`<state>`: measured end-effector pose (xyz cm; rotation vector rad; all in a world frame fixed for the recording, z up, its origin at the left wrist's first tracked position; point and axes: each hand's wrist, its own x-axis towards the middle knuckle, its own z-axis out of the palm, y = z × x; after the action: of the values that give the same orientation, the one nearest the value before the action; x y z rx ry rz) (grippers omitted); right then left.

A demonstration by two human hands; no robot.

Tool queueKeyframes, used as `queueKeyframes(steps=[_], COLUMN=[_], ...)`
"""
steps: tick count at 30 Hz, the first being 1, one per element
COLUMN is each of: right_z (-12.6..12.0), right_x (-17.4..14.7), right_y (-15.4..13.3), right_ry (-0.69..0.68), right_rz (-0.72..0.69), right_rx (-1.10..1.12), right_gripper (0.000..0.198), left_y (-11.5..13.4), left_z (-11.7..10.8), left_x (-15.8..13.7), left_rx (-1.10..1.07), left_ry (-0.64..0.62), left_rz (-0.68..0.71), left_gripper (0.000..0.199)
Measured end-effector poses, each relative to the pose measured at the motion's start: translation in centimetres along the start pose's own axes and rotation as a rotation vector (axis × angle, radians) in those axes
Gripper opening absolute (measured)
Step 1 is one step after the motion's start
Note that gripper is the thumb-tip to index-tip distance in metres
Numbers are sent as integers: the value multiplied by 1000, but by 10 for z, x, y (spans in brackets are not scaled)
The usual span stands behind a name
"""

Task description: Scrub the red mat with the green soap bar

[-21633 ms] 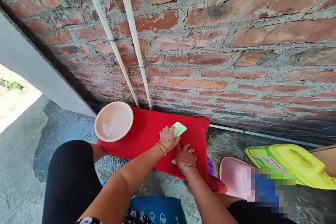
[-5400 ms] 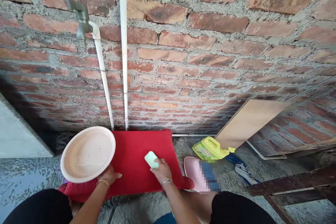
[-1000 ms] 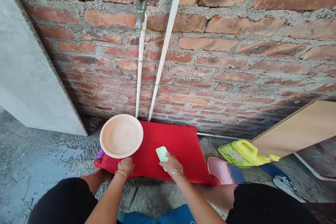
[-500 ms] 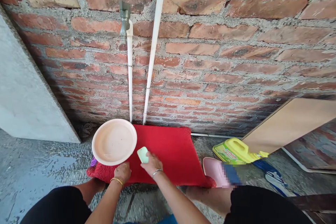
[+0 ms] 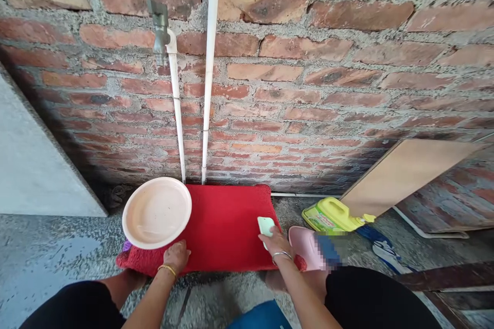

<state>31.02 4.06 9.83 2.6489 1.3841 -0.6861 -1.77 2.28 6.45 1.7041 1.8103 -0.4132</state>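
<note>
A red mat (image 5: 227, 231) with a shaggy edge lies spread out before me. My right hand (image 5: 278, 242) is closed round a pale green scrub brush (image 5: 266, 225) at the mat's right side; its underside is hidden. Near the front left edge, my left hand (image 5: 176, 256) is closed with its fingers curled on the mat, gripping it. Just beyond that hand, a pale pink basin (image 5: 157, 213) stands on the mat's left end, with what looks like a little water inside.
Behind the mat rises a brick wall with a grey tap (image 5: 159, 28) and white pipes (image 5: 208, 72). To the right are a pink slipper (image 5: 304, 244), a yellow detergent jug (image 5: 334, 213) and a leaning board (image 5: 405, 175). A grey slab (image 5: 38, 164) leans at left over wet floor.
My right hand has carried the brush rightward across the mat, from beside the basin to the right edge. My left hand stays by the basin. The view has shifted slightly right.
</note>
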Motion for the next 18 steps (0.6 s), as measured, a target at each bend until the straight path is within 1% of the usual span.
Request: queueKeyframes(steps=[1, 3, 5, 7, 9, 10, 11, 13, 15, 18], right_z=[4, 21, 44, 63, 74, 75, 72, 59, 39, 6], right_x=[-6, -22, -41, -56, -63, -62, -58, -43, -23, 4], right_y=[-12, -47, -88, -121, -137, -137, -132, -106, -65, 8], right_ry=[8, 11, -38, -91, -113, -114, -113, -100, -75, -31], right_rz=[-50, -195, -334, -474, -563, -573, -556, -463, -324, -87], right_rx=[12, 26, 2, -55, -107, -125, -134, -128, -101, -70], right_gripper=[46, 46, 44, 44, 46, 46, 47, 48, 50, 48], left_y=[1, 4, 8, 11, 12, 12, 11, 7, 2, -5], left_z=[-2, -7, -12, -16, -18, -19, -19, -17, -13, -5], left_x=[-1, -4, -7, -11, -13, -13, -12, -9, -5, 2], left_rx=[0, -1, -3, -14, -22, -20, -14, 6, 21, 28], left_ry=[-4, -18, -30, -38, -48, -53, -59, -72, -85, -67], left_rz=[-8, -28, -44, -57, -72, -84, -98, -123, -135, -143], left_gripper=[35, 35, 36, 37, 41, 44, 48, 56, 61, 63])
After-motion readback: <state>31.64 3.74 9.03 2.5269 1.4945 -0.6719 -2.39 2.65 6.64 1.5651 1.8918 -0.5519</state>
